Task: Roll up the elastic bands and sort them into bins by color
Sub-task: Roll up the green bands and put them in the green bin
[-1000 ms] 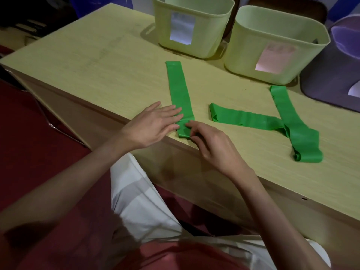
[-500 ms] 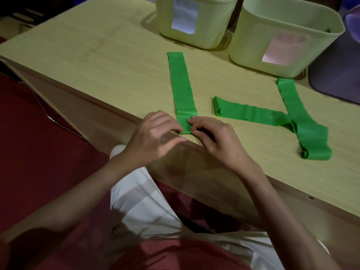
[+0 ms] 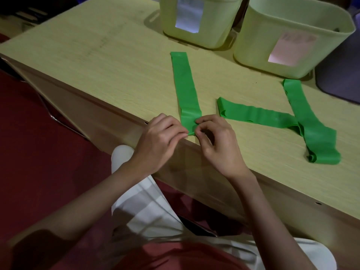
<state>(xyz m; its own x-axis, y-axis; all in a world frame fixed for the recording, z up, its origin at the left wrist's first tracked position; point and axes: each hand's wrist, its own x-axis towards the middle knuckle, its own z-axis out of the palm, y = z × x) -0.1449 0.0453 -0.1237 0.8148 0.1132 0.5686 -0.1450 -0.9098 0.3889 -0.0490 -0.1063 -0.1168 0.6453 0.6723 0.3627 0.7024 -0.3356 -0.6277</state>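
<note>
A green elastic band (image 3: 185, 88) lies flat on the wooden table (image 3: 116, 61), running from the bins toward the front edge. My left hand (image 3: 158, 141) and my right hand (image 3: 218, 145) both pinch its near end at the table's edge, where the end is folded over. Two more green bands lie to the right: one (image 3: 257, 114) flat and crosswise, the other (image 3: 311, 123) laid over it, its near end curled. At the back stand two pale green bins, one (image 3: 198, 18) with a white label, one (image 3: 292, 39) with a pink label.
A dark purple bin (image 3: 339, 78) stands at the far right edge of the view. The table's front edge runs diagonally just under my hands. Below it are my lap in white striped cloth and a red floor.
My left hand went from lying flat on the band's end to curled fingers pinching it. Both hands now hold the folded end at the table edge. The view has shifted slightly.
</note>
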